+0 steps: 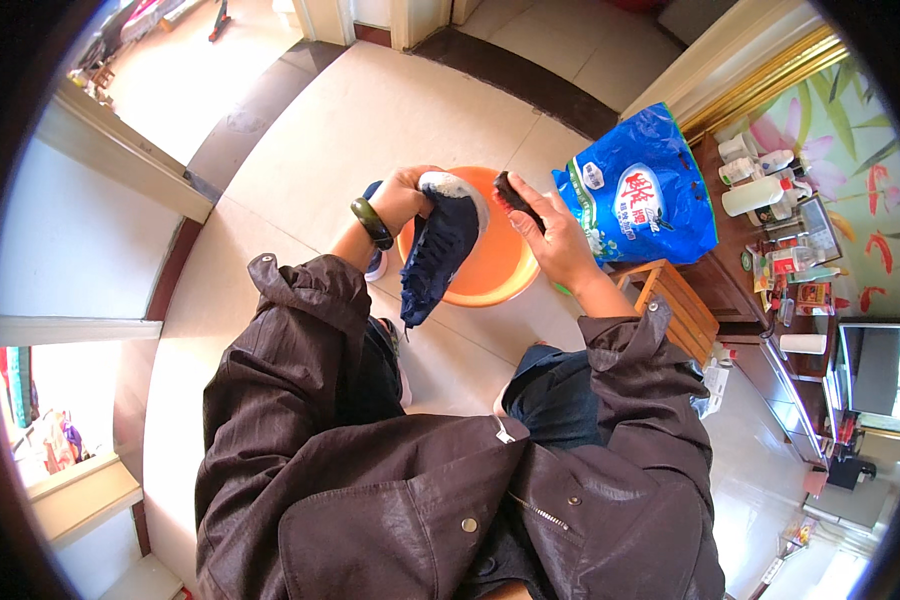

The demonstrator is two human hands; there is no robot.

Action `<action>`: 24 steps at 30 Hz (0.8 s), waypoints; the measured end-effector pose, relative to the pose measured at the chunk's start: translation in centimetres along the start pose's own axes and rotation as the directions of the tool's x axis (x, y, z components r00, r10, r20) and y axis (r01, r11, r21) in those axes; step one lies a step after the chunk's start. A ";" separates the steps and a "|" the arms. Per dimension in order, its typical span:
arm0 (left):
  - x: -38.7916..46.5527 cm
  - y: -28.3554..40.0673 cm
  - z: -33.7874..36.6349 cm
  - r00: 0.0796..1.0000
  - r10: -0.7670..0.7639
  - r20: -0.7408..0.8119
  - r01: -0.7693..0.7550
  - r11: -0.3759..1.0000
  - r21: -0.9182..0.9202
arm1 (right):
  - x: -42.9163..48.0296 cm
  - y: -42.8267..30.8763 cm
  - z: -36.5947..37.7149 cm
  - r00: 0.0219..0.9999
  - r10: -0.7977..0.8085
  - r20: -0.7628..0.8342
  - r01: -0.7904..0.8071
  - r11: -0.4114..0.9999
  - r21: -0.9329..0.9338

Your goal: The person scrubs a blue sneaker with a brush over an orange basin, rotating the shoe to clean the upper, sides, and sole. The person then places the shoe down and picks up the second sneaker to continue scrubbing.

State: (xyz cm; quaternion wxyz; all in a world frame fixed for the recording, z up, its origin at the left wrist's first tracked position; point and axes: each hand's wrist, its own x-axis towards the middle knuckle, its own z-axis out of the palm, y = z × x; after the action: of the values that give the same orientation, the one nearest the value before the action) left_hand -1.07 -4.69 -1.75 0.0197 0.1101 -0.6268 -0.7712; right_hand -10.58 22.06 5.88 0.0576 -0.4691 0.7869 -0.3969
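Observation:
My left hand [403, 201], with a dark bangle at the wrist, grips a navy lace-up shoe [444, 238] by one end. White suds lie on the shoe's pale sole edge, and its other end hangs downward. In my right hand [559, 229] is a dark scrub brush [517, 201] with reddish bristles facing the shoe, a short gap from it. Below both hands an orange plastic basin [521, 281] stands on the floor, partly covered by the shoe. A second blue shoe [377, 265] rests left of the basin, mostly hidden behind my left hand and the held shoe.
A big blue detergent bag [634, 195] stands right of the basin, near a wooden stool [690, 311]. Further right, bottles [754, 196] and other items crowd a brown cabinet [731, 281]. Door frames and a dark threshold [514, 75] bound the tiled floor.

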 end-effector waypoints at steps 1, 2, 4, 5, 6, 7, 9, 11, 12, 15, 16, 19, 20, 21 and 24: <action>0.3 -0.5 -0.4 1.000 0.013 0.013 -0.013 0.999 -0.036 | -0.2 -0.2 -0.1 0.999 0.024 -0.026 -0.023 0.998 0.058; 0.6 -0.9 -0.7 0.999 0.027 0.026 -0.025 0.997 -0.072 | -0.3 -0.6 -0.3 0.999 0.031 -0.020 -0.029 0.996 0.089; 0.4 -0.3 0.5 0.999 0.024 0.041 -0.018 0.990 -0.140 | -1.1 -1.4 0.3 0.998 -0.042 -0.040 0.045 0.994 0.097; 0.3 -0.1 1.3 0.999 0.022 0.049 -0.013 0.985 -0.174 | -1.1 -1.8 0.8 0.996 -0.078 -0.050 0.083 0.992 0.100; 0.0 -0.1 2.0 0.998 -0.001 0.057 0.009 0.991 -0.135 | -1.0 -2.3 1.4 0.992 -0.087 -0.091 0.096 0.990 0.099; -0.5 -0.2 2.5 0.998 -0.032 0.053 0.036 0.995 -0.092 | -0.5 -3.0 1.8 0.987 -0.110 -0.114 0.118 0.990 0.072; -0.8 -0.8 2.7 0.999 -0.033 0.042 0.034 0.999 -0.031 | 1.3 -4.3 1.9 0.976 -0.152 -0.158 0.157 0.988 0.015; -0.9 -1.1 1.8 0.998 -0.056 0.018 0.058 0.993 -0.104 | 1.1 -4.0 2.7 0.960 -0.187 -0.210 0.200 0.979 0.041; -0.5 -1.0 0.8 0.999 -0.039 0.031 0.044 0.976 -0.215 | 0.4 -3.2 2.8 0.961 -0.178 -0.211 0.190 0.981 0.041; -0.3 0.0 -1.2 0.999 -0.045 -0.005 0.041 0.951 -0.305 | -1.2 -1.8 3.1 0.979 -0.122 -0.162 0.134 0.989 0.064; -0.4 -0.3 -0.9 0.994 -0.078 -0.077 0.058 0.970 -0.237 | -1.2 -1.8 3.4 0.979 -0.116 -0.167 0.127 0.990 0.054; -0.4 -1.2 1.5 0.994 -0.089 -0.066 0.067 0.957 -0.283 | 0.6 -3.0 3.9 0.945 -0.176 -0.276 0.181 0.983 -0.007; -0.8 -1.1 2.4 0.992 -0.109 -0.069 0.088 0.964 -0.251 | 1.0 -3.3 3.9 0.935 -0.196 -0.294 0.199 0.980 -0.023; -1.0 -1.4 1.5 0.994 -0.087 -0.069 0.062 0.952 -0.300 | 1.3 -3.8 3.9 0.921 -0.228 -0.318 0.228 0.973 -0.036; -0.3 -0.8 -2.1 0.999 0.010 -0.033 -0.024 0.889 -0.457 | -1.0 -2.4 3.8 0.962 -0.174 -0.209 0.169 0.985 -0.042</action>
State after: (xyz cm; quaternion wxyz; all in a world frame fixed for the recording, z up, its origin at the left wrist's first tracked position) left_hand -0.29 -6.46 -2.89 0.0611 0.1083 -0.4284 -0.8950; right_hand -6.63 20.06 4.68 -0.0667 -0.4914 0.7496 -0.4384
